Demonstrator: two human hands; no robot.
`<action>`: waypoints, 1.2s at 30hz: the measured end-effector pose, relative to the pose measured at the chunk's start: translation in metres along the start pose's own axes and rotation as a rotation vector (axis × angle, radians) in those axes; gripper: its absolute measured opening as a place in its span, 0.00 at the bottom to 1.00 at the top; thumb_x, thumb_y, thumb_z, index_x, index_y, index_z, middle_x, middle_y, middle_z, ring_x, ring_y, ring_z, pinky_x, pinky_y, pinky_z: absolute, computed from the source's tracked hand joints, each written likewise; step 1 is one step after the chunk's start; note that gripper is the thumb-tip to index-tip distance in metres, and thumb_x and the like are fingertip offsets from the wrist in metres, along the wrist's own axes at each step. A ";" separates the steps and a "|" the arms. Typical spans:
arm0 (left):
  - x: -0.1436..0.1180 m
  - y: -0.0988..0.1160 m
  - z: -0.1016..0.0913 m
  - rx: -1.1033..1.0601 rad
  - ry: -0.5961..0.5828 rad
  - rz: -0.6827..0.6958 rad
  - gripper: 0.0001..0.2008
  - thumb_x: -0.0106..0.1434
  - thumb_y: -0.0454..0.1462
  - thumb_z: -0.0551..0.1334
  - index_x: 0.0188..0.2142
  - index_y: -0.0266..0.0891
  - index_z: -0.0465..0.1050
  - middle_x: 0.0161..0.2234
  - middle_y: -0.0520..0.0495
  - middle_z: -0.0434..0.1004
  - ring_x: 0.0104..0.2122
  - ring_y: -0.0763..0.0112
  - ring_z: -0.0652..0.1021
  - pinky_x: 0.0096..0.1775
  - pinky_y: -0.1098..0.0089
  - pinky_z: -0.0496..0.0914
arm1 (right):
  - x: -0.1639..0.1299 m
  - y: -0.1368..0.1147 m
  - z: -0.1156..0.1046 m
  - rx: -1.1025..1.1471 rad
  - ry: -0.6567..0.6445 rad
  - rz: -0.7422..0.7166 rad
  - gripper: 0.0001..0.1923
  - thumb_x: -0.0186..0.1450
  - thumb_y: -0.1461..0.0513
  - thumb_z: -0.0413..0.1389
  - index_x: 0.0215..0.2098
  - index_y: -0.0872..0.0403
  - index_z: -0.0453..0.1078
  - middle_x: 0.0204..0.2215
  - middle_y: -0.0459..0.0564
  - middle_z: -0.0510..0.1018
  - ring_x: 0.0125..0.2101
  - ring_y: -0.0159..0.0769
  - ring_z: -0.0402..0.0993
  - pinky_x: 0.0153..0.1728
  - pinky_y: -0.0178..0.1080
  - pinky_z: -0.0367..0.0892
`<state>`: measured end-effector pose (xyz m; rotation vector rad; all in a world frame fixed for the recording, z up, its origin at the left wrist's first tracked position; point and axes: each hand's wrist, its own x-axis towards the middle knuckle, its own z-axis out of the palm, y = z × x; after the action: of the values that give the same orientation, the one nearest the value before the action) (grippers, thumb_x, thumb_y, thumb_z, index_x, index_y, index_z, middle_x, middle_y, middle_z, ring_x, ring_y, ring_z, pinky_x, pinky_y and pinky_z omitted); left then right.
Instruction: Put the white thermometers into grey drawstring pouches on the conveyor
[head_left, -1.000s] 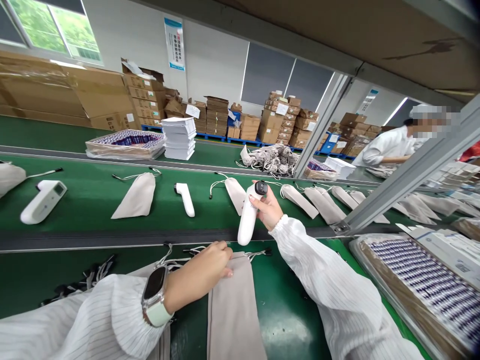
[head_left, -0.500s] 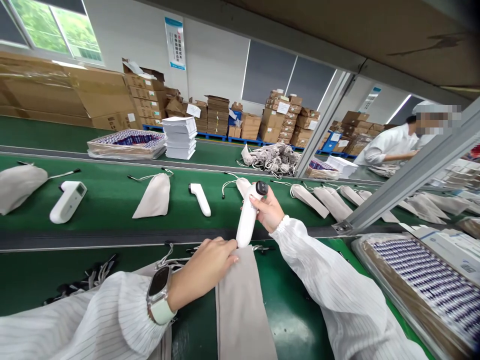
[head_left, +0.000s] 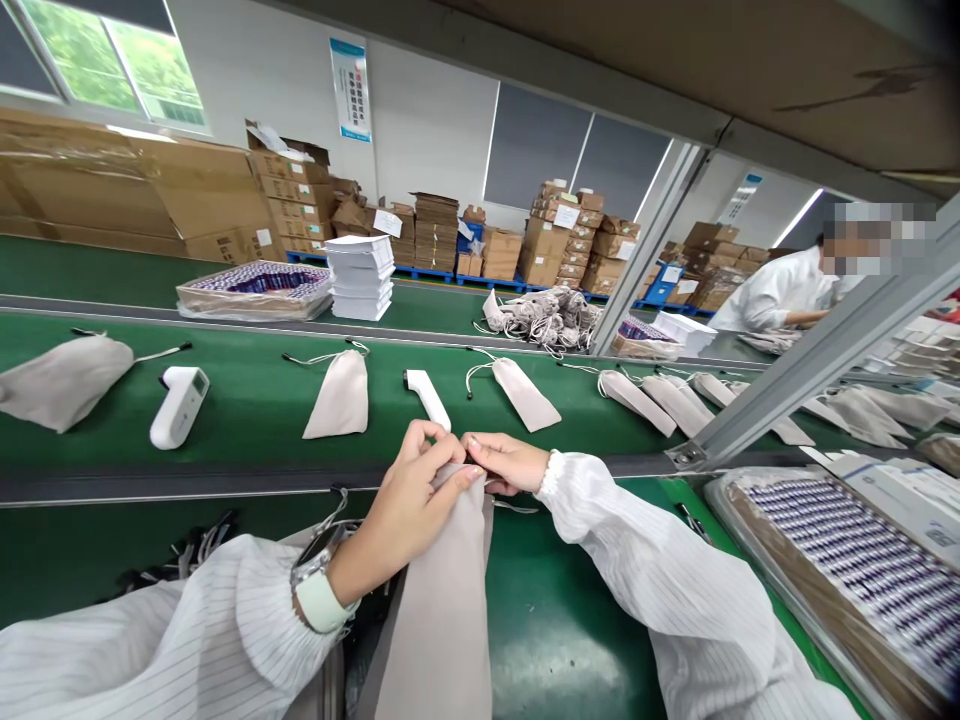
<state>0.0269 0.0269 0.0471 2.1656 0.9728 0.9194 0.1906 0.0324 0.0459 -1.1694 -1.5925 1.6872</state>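
Both hands pinch the mouth of the grey pouch (head_left: 439,590): left hand (head_left: 409,505) and right hand (head_left: 504,462) each have their grip clamped on its rim, keeping it open just below the conveyor belt (head_left: 247,400).

On the green conveyor belt (head_left: 247,400) lie beige pouches (head_left: 341,395) and white thermometers (head_left: 178,405). Behind it stand a paper stack (head_left: 361,277) and cardboard boxes (head_left: 292,200).
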 end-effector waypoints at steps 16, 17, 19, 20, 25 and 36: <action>0.002 0.038 -0.028 -0.626 -0.208 -0.319 0.16 0.62 0.46 0.46 0.26 0.39 0.60 0.14 0.60 0.47 0.13 0.81 0.51 0.17 0.78 0.47 | -0.014 -0.012 -0.051 -0.094 0.506 -0.123 0.28 0.53 0.42 0.44 0.30 0.57 0.67 0.13 0.42 0.66 0.10 0.21 0.49 0.12 0.29 0.51; 0.002 0.036 -0.026 -0.636 -0.136 -0.274 0.15 0.62 0.46 0.46 0.28 0.39 0.61 0.15 0.59 0.50 0.14 0.81 0.53 0.17 0.79 0.49 | -0.011 -0.009 -0.037 -0.058 0.273 -0.130 0.27 0.51 0.43 0.48 0.35 0.56 0.66 0.16 0.42 0.68 0.11 0.21 0.51 0.13 0.29 0.52; 0.005 0.030 -0.022 -0.595 -0.057 -0.182 0.13 0.63 0.44 0.46 0.31 0.39 0.62 0.19 0.57 0.56 0.18 0.79 0.59 0.20 0.78 0.55 | -0.004 -0.006 -0.009 -0.086 -0.093 -0.197 0.27 0.43 0.50 0.59 0.38 0.55 0.65 0.24 0.43 0.71 0.17 0.23 0.61 0.19 0.30 0.61; 0.005 0.028 -0.020 -0.541 -0.038 -0.133 0.12 0.63 0.43 0.47 0.32 0.39 0.63 0.21 0.56 0.59 0.20 0.78 0.62 0.23 0.77 0.58 | -0.001 -0.006 -0.001 -0.136 -0.120 -0.234 0.27 0.39 0.54 0.62 0.36 0.55 0.66 0.25 0.44 0.71 0.21 0.26 0.65 0.24 0.31 0.63; -0.006 0.015 -0.003 -0.062 -0.034 0.178 0.08 0.63 0.36 0.49 0.37 0.40 0.65 0.34 0.50 0.67 0.34 0.72 0.68 0.38 0.72 0.62 | -0.012 -0.017 -0.043 -0.308 0.740 -0.264 0.29 0.45 0.53 0.56 0.42 0.59 0.61 0.36 0.53 0.71 0.37 0.38 0.69 0.39 0.40 0.64; -0.021 -0.016 0.024 0.390 -0.462 0.375 0.14 0.60 0.32 0.53 0.45 0.48 0.66 0.46 0.49 0.67 0.47 0.63 0.65 0.45 0.63 0.62 | 0.008 0.035 -0.087 -1.031 1.111 0.185 0.27 0.56 0.53 0.51 0.52 0.51 0.57 0.49 0.56 0.63 0.49 0.46 0.59 0.46 0.45 0.54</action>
<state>0.0286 0.0141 0.0137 2.7847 0.5568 0.3578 0.2679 0.0781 0.0160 -2.2011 -1.5015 -0.0531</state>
